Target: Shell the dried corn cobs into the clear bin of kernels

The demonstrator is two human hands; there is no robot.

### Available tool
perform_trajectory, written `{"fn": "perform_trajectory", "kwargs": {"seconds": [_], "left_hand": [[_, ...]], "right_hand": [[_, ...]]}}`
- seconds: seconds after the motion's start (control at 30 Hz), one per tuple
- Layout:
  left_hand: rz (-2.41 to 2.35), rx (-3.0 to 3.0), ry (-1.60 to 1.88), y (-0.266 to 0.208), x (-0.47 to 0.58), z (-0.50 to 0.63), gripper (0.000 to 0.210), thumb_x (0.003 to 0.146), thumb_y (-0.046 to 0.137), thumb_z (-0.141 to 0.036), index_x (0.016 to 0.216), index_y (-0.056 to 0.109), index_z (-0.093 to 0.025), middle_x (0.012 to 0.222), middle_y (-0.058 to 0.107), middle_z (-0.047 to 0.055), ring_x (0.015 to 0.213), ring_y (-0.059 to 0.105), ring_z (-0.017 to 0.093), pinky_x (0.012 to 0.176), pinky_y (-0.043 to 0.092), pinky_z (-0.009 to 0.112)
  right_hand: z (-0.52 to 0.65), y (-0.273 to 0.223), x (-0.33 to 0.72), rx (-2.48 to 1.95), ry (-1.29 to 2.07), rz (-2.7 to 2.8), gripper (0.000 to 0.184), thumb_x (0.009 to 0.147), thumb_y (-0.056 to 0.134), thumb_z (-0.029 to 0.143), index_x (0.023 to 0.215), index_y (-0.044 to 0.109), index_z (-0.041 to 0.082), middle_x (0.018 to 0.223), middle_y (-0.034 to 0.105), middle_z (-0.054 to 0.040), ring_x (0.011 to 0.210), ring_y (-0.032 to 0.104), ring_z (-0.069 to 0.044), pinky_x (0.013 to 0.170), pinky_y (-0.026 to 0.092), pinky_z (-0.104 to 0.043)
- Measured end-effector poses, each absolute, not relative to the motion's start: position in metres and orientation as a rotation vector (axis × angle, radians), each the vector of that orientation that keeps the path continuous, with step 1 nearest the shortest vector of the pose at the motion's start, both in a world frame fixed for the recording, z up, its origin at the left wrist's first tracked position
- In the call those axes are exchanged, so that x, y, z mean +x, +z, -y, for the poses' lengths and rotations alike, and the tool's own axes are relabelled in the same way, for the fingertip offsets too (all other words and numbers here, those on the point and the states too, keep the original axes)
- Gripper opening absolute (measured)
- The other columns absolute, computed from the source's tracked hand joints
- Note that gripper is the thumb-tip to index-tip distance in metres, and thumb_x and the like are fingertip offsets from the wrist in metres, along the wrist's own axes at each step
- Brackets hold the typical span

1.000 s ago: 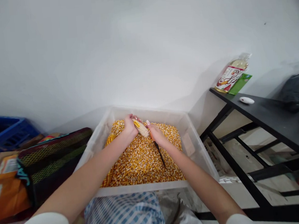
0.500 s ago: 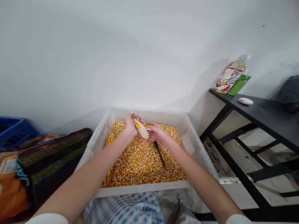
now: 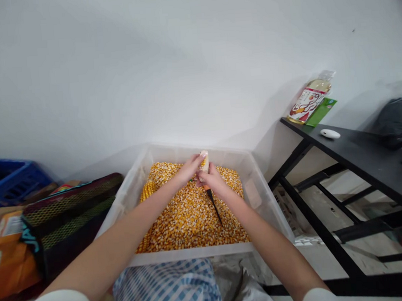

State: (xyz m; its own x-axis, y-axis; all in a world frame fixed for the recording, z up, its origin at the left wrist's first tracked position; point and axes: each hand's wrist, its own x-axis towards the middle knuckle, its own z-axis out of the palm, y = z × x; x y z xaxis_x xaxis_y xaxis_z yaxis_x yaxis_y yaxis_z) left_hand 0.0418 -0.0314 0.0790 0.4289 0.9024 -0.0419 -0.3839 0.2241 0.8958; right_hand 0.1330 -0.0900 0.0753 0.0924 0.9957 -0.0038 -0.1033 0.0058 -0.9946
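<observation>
Both hands are wrapped round a corn cob that stands nearly upright, mostly stripped to pale core with a few yellow kernels showing. My left hand grips its upper left side, and my right hand closes on its lower right side. Beneath them, loose corn kernels fill a translucent plastic bin. A dark pointed tool with an orange part near its top lies on the kernels just below my right hand. Whole yellow cobs rest along the bin's left side.
To the right stands a black table bearing a bottle, a green packet and a white oval object. On the left are a blue crate, a mesh bag and an orange package. Blue checked cloth is in front.
The cob has moved right and turned from slanting to nearly upright. My left hand has shifted right with it, and my right hand's fingers have closed round it.
</observation>
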Motion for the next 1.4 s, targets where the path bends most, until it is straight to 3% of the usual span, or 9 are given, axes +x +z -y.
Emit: {"fn": "perform_trajectory", "kwargs": {"seconds": [0.27, 0.43, 0.53, 0.7, 0.77, 0.9, 1.0, 1.2, 1.4], "left_hand": [[-0.740, 1.415, 1.051, 0.068, 0.045, 0.038, 0.023, 0.072, 0.067, -0.038, 0.072, 0.059, -0.017, 0.057, 0.056, -0.001, 0.051, 0.049, 0.014, 0.048, 0.036, 0.022], [-0.733, 1.431, 1.090, 0.066, 0.048, 0.037, 0.029, 0.074, 0.064, -0.044, 0.080, 0.060, -0.016, 0.072, 0.064, 0.003, 0.067, 0.059, 0.015, 0.060, 0.042, 0.021], [-0.728, 1.375, 1.140, 0.071, 0.047, 0.034, 0.030, 0.075, 0.063, -0.044, 0.084, 0.057, -0.016, 0.070, 0.064, 0.003, 0.065, 0.060, 0.014, 0.058, 0.043, 0.021], [-0.741, 1.273, 1.234, 0.083, 0.035, 0.028, 0.026, 0.075, 0.065, -0.041, 0.082, 0.057, -0.018, 0.051, 0.053, -0.004, 0.040, 0.047, 0.009, 0.041, 0.032, 0.018], [-0.741, 1.279, 1.208, 0.085, 0.031, 0.029, 0.020, 0.074, 0.066, -0.036, 0.076, 0.060, -0.017, 0.046, 0.049, -0.004, 0.038, 0.043, 0.009, 0.039, 0.028, 0.019], [-0.713, 1.233, 1.169, 0.084, 0.032, 0.037, 0.009, 0.073, 0.068, -0.019, 0.066, 0.063, -0.016, 0.052, 0.057, -0.001, 0.048, 0.050, 0.012, 0.046, 0.033, 0.019], [-0.691, 1.283, 1.145, 0.081, 0.038, 0.045, 0.007, 0.072, 0.068, -0.015, 0.067, 0.065, -0.018, 0.063, 0.063, 0.001, 0.064, 0.057, 0.015, 0.058, 0.037, 0.018], [-0.704, 1.537, 1.060, 0.069, 0.047, 0.052, 0.029, 0.081, 0.058, -0.036, 0.059, 0.063, -0.018, 0.046, 0.051, 0.000, 0.045, 0.045, 0.012, 0.049, 0.033, 0.022], [-0.686, 1.537, 1.001, 0.054, 0.049, 0.052, 0.041, 0.083, 0.049, -0.049, 0.059, 0.059, -0.018, 0.038, 0.044, -0.001, 0.034, 0.037, 0.011, 0.039, 0.025, 0.024]], "right_hand": [[0.084, 0.060, 0.138, -1.394, 1.119, 1.173, 0.020, 0.067, 0.056, 0.025, 0.085, 0.055, 0.019, 0.062, 0.058, 0.0017, 0.042, 0.051, -0.010, 0.040, 0.047, -0.024], [0.085, 0.051, 0.143, -1.396, 0.979, 1.487, 0.040, 0.059, 0.065, 0.023, 0.099, 0.056, 0.020, 0.063, 0.060, 0.0033, 0.043, 0.052, -0.011, 0.040, 0.043, -0.023], [0.085, 0.053, 0.152, -1.483, 1.133, 1.694, 0.043, 0.054, 0.071, 0.022, 0.094, 0.058, 0.018, 0.058, 0.061, 0.0035, 0.045, 0.054, -0.013, 0.042, 0.041, -0.023], [0.077, 0.070, 0.168, -1.620, 1.037, 1.314, 0.019, 0.072, 0.057, 0.029, 0.088, 0.058, 0.017, 0.063, 0.062, 0.0001, 0.052, 0.056, -0.013, 0.052, 0.044, -0.025], [0.075, 0.078, 0.170, -1.470, 0.954, 1.098, 0.024, 0.080, 0.049, 0.038, 0.090, 0.057, 0.018, 0.070, 0.062, -0.0010, 0.060, 0.057, -0.012, 0.057, 0.044, -0.024], [0.074, 0.083, 0.165, -1.124, 1.054, 0.928, 0.040, 0.079, 0.045, 0.055, 0.094, 0.058, 0.020, 0.092, 0.064, -0.0038, 0.081, 0.059, -0.013, 0.062, 0.046, -0.023], [0.073, 0.074, 0.157, -1.020, 1.150, 0.900, 0.039, 0.077, 0.049, 0.057, 0.092, 0.055, 0.022, 0.093, 0.063, -0.0032, 0.083, 0.058, -0.014, 0.061, 0.046, -0.022], [0.070, 0.055, 0.146, -0.910, 1.167, 0.847, 0.029, 0.076, 0.051, 0.050, 0.086, 0.042, 0.024, 0.082, 0.064, 0.0002, 0.077, 0.061, -0.015, 0.062, 0.049, -0.026], [0.067, 0.048, 0.147, -0.926, 1.116, 0.864, 0.027, 0.076, 0.049, 0.047, 0.086, 0.042, 0.023, 0.080, 0.063, 0.0010, 0.077, 0.060, -0.015, 0.070, 0.049, -0.029]]}}
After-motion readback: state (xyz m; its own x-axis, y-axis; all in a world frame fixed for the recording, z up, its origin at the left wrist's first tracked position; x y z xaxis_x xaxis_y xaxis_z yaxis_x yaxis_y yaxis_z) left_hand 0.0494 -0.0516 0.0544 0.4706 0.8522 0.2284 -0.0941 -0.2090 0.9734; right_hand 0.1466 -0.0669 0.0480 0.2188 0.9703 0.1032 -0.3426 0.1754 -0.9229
